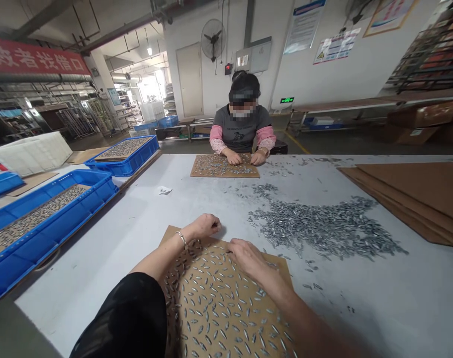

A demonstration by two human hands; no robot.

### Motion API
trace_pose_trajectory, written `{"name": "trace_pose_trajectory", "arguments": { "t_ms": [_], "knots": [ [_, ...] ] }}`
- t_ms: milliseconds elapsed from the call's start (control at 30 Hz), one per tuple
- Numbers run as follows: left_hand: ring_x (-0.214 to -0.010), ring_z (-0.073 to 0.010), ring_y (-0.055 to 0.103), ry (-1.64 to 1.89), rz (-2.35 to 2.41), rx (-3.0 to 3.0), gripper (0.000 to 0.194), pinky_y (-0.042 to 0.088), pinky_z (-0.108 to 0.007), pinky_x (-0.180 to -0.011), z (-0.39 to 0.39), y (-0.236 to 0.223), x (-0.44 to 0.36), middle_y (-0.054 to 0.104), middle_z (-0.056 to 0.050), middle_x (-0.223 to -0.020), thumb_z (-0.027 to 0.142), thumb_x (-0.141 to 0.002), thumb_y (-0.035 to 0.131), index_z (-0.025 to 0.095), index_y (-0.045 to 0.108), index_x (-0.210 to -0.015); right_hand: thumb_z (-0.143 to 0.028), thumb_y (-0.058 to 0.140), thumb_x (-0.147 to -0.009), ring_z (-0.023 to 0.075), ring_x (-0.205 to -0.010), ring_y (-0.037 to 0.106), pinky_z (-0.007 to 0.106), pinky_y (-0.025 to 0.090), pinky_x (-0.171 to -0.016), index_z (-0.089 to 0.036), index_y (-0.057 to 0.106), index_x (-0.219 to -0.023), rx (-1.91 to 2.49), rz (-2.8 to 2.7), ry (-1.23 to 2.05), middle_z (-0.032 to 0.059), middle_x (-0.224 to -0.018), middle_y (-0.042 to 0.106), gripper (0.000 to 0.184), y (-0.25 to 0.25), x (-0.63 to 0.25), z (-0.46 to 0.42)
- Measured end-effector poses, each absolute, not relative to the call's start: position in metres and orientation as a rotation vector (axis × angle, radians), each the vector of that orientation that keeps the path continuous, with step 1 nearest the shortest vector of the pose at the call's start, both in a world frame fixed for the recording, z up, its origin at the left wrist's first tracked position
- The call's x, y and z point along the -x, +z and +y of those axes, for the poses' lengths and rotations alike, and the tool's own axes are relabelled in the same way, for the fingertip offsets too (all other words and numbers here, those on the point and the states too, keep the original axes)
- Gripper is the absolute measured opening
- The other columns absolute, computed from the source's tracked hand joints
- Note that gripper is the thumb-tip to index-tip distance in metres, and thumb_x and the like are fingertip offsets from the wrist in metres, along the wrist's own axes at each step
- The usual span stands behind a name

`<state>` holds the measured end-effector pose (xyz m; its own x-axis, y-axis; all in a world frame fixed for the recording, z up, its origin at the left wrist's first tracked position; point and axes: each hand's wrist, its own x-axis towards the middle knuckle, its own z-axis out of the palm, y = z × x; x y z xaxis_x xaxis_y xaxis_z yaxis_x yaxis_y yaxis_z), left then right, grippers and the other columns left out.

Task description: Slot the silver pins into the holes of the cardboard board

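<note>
A brown cardboard sheet point(222, 288) lies in front of me, covered with small, spindle-shaped grey metal pieces spread apart in loose rows. Over its far edge is my left hand point(206, 226), with a bracelet at the wrist and the fingers curled together. Whatever they may hold is hidden. My right hand point(246, 253) is low over the far part of the sheet, its thumb and fingers closed above the metal pieces; what is between the fingertips is too small to tell. To the right, a big loose pile of the same metal pieces point(319, 223) lies on the white table point(136, 214).
Across the table a co-worker point(243, 124) has both hands on another piece-covered cardboard sheet point(226, 171). Blue crates point(95, 199) with filled sheets stand at the left. Stacked brown sheets point(416, 189) lie at the right. A paper scrap point(164, 190) is on the table.
</note>
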<state>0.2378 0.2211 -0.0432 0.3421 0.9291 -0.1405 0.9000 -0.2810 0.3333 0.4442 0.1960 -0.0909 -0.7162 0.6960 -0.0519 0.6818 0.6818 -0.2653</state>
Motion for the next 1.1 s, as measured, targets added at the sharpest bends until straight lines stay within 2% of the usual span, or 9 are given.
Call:
{"name": "trace_pose_trajectory", "arguments": {
  "t_ms": [167,267,467,600,833,1100],
  "knots": [
    [-0.081,-0.0169,0.065,0.153,1.756,-2.197,0.019,0.048,-0.024,-0.075,0.198,-0.028,-0.191,0.078,-0.009,-0.096,0.007,-0.085,0.058,0.012,0.076,-0.089,-0.004,0.049,-0.092,0.0221,-0.085,0.059,0.032,0.03,-0.07,-0.018,0.07,-0.086,1.129,-2.927,0.241,0.0117,-0.096,0.07,0.026,-0.102,-0.433,0.2],
    [-0.081,-0.0173,0.066,0.188,1.816,-2.157,0.018,0.049,-0.024,-0.075,0.181,-0.022,-0.171,0.078,-0.009,-0.097,0.009,-0.087,0.058,0.014,0.075,-0.087,-0.002,0.05,-0.091,0.023,-0.089,0.06,0.031,0.032,-0.074,-0.018,0.068,-0.088,1.086,-2.904,0.224,0.0127,-0.097,0.069,0.024,-0.109,-0.435,0.201],
    [-0.083,-0.0166,0.067,0.262,1.889,-2.096,0.02,0.049,-0.023,-0.077,0.148,-0.013,-0.146,0.076,-0.008,-0.097,0.01,-0.09,0.055,0.015,0.074,-0.09,-0.02,0.043,-0.104,0.0196,-0.083,0.061,0.028,0.036,-0.071,-0.018,0.066,-0.098,1.118,-2.763,0.552,0.0097,-0.097,0.069,0.024,-0.102,-0.434,0.207],
    [-0.085,-0.017,0.066,0.299,1.914,-2.071,0.02,0.049,-0.024,-0.077,0.126,-0.017,-0.138,0.075,-0.008,-0.099,0.012,-0.092,0.054,0.016,0.074,-0.09,-0.014,0.046,-0.1,0.0191,-0.091,0.065,0.026,0.037,-0.072,-0.018,0.069,-0.101,1.178,-2.768,0.715,0.0103,-0.103,0.072,0.024,-0.095,-0.417,0.207],
    [-0.084,-0.0158,0.065,0.326,1.921,-2.028,0.016,0.048,-0.022,-0.076,0.101,-0.027,-0.125,0.075,-0.006,-0.098,0.012,-0.093,0.057,0.017,0.072,-0.09,-0.014,0.049,-0.098,0.0203,-0.087,0.066,0.027,0.032,-0.067,-0.019,0.07,-0.103,1.272,-2.764,0.615,0.0092,-0.099,0.074,0.022,-0.098,-0.402,0.196],
    [-0.082,-0.0168,0.065,0.326,1.948,-2.0,0.016,0.047,-0.023,-0.074,0.1,-0.031,-0.12,0.074,-0.008,-0.096,0.016,-0.093,0.057,0.016,0.071,-0.085,-0.013,0.05,-0.096,0.0187,-0.081,0.063,0.028,0.028,-0.063,-0.02,0.07,-0.092,1.369,-2.795,0.493,0.0089,-0.097,0.072,0.021,-0.097,-0.393,0.192]
  ]
}}
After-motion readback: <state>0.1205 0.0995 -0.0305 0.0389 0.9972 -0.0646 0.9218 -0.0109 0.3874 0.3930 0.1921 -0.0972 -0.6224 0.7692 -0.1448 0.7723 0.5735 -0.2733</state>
